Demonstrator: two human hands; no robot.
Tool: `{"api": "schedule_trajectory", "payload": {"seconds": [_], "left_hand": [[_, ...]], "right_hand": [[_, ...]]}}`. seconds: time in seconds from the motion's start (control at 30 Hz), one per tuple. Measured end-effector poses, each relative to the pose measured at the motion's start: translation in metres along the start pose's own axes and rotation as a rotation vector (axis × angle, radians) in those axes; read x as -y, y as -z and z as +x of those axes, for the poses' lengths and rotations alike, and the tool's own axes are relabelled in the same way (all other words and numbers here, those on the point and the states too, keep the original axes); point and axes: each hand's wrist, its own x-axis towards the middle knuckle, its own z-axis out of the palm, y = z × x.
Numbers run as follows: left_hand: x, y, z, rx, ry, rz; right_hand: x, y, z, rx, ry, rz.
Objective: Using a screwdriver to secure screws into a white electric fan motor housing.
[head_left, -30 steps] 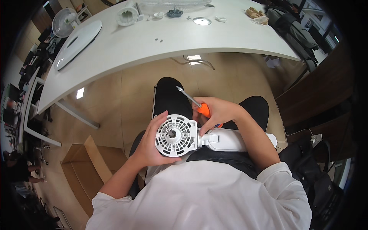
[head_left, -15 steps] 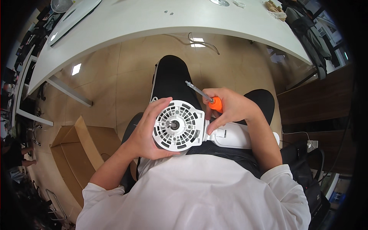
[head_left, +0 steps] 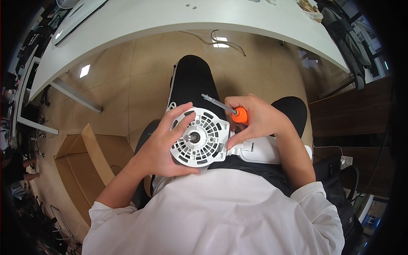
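A white fan motor housing (head_left: 207, 140), round and slotted with a metal shaft at its centre, lies over my lap. My left hand (head_left: 170, 142) grips its left rim, thumb below and fingers above, one finger lying over the slotted face. From the housing's right side a white neck and base (head_left: 265, 149) stretch across my right thigh, partly under my forearm. My right hand (head_left: 255, 121) holds a screwdriver (head_left: 241, 114) with an orange handle, its shaft pointing up and left, away from the motor. That hand's thumb presses near the joint between housing and neck.
Ahead stands a white table (head_left: 170, 19) with two small metal pieces (head_left: 191, 7) on it. An open cardboard box (head_left: 87, 165) sits on the floor at left. A cable (head_left: 221, 42) lies beneath the table. A black bag (head_left: 335, 187) is at my right.
A finger of my left hand has shifted onto the slotted face. The screwdriver tip has swung slightly left and down. The view has shifted a little.
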Motion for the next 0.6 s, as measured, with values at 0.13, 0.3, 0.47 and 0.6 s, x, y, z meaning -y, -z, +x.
{"api": "schedule_trajectory", "payload": {"seconds": [0.13, 0.3, 0.47, 0.6], "left_hand": [[-0.014, -0.007, 0.002, -0.040, 0.094, 0.105], [-0.004, -0.009, 0.003, -0.072, 0.053, 0.077], [0.003, -0.005, 0.008, -0.065, -0.025, 0.058], [0.007, -0.005, 0.008, -0.071, -0.041, 0.022]], "right_hand": [[0.006, -0.002, 0.003, -0.003, 0.029, -0.013], [0.013, -0.004, 0.003, 0.003, 0.023, -0.028], [0.018, -0.005, 0.002, -0.007, 0.062, -0.077], [0.016, -0.006, 0.002, -0.006, 0.069, -0.075]]}}
